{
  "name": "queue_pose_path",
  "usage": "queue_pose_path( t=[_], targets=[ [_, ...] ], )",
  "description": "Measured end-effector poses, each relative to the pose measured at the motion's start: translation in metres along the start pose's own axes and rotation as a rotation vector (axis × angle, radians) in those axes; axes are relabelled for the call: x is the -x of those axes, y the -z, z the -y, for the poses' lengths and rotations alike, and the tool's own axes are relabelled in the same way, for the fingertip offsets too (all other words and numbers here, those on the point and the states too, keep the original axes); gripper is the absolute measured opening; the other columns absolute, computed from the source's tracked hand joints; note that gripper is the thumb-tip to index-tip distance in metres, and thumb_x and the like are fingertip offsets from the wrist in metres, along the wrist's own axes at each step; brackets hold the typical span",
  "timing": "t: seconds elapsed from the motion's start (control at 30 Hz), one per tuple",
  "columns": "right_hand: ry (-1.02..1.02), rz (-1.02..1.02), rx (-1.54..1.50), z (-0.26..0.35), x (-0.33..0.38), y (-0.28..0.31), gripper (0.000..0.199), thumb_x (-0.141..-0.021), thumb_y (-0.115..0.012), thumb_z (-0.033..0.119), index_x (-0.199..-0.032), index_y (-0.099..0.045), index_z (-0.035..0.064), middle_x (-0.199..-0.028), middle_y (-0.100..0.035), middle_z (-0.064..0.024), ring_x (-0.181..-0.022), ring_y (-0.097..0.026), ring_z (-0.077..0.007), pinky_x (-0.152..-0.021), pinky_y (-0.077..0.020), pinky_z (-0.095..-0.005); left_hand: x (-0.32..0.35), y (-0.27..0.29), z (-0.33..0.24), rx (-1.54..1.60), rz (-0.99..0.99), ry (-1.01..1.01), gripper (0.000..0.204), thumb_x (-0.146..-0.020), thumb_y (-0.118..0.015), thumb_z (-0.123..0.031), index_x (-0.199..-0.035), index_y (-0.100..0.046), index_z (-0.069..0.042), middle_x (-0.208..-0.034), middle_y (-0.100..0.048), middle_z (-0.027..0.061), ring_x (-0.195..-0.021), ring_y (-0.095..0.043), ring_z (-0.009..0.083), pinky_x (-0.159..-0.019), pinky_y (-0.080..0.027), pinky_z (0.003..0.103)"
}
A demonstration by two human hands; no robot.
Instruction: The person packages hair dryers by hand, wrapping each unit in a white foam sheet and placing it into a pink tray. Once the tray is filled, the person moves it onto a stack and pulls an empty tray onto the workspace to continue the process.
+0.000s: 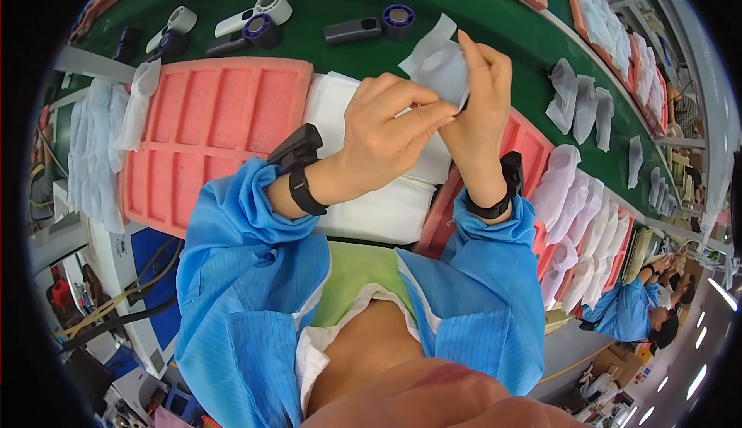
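Note:
Over the green belt, both hands are raised together around a translucent white sleeve (442, 68) with a rounded, bluish-grey shape showing through it. My left hand (390, 122) pinches the sleeve's lower edge between thumb and forefinger. Around its right side curl the fingers of my right hand (481, 92), thumb side toward the left hand. The sleeve's loose end sticks up at the top left. What lies inside is veiled, and its kind cannot be made out. Beneath the hands is a stack of white sleeves (379, 208). A dark handheld fan (354, 31) lies on the belt beyond.
More handheld fans, white (251, 17) and dark, lie at the far left of the green belt (325, 3). A pink foam tray (220, 72) with compartments sits at left. Wrapped pieces (583, 107) rest on the belt at right; others fill a pink tray beside my right arm.

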State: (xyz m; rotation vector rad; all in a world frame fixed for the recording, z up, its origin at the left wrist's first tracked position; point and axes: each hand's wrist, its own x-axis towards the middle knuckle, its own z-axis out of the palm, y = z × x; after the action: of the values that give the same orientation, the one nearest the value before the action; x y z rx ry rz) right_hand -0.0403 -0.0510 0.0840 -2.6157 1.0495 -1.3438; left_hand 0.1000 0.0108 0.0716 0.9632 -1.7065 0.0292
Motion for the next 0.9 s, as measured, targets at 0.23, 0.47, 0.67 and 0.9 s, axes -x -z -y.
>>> queue_pose_path(
  t=[0.23, 0.47, 0.67, 0.9],
  targets=[
    [-0.503, 0.041, -0.555, 0.016, 0.009, -0.002, 0.065, -0.07, -0.077, 0.01, -0.126, -0.046, 0.0001, -0.114, -0.052, -0.0096, -0.102, -0.054, -0.0222, -0.086, -0.0456, -0.0332, -0.021, 0.003, 0.006, 0.083, 0.166, 0.305, 0.05, -0.068, -0.067, 0.006, -0.116, -0.059, -0.008, -0.119, -0.051, 0.0119, -0.086, -0.058, 0.0218, -0.076, -0.047, 0.034],
    [-0.26, 0.23, -0.816, 0.009, 0.002, 0.003, 0.056, -0.07, -0.074, 0.008, -0.119, -0.049, 0.0012, -0.105, -0.057, -0.0122, -0.097, -0.06, -0.0267, -0.079, -0.0481, -0.0344, -0.036, 0.034, 0.031, 0.8, 0.149, 0.234, 0.046, -0.071, -0.076, -0.008, -0.114, -0.062, -0.014, -0.12, -0.05, 0.0114, -0.105, -0.054, 0.0259, -0.089, -0.045, 0.035],
    [-0.249, 0.189, -0.286, -0.01, 0.008, -0.005, 0.045, -0.07, -0.072, 0.007, -0.11, -0.052, 0.0001, -0.089, -0.061, -0.015, -0.082, -0.063, -0.0364, -0.068, -0.0503, -0.038, -0.026, 0.031, 0.034, 0.619, -0.257, 0.473, 0.039, -0.069, -0.081, -0.019, -0.104, -0.065, -0.013, -0.122, -0.05, 0.0106, -0.112, -0.049, 0.0263, -0.097, -0.037, 0.035],
    [-0.269, 0.14, -0.071, 0.016, 0.009, -0.012, 0.037, -0.071, -0.069, 0.004, -0.103, -0.051, -0.0005, -0.085, -0.057, -0.0169, -0.075, -0.059, -0.0392, -0.059, -0.0472, -0.0441, -0.017, 0.02, 0.023, 0.039, -0.1, 0.075, 0.04, -0.061, -0.086, -0.013, -0.094, -0.066, -0.007, -0.132, -0.043, 0.0137, -0.118, -0.047, 0.0294, -0.101, -0.036, 0.041]
  ],
)
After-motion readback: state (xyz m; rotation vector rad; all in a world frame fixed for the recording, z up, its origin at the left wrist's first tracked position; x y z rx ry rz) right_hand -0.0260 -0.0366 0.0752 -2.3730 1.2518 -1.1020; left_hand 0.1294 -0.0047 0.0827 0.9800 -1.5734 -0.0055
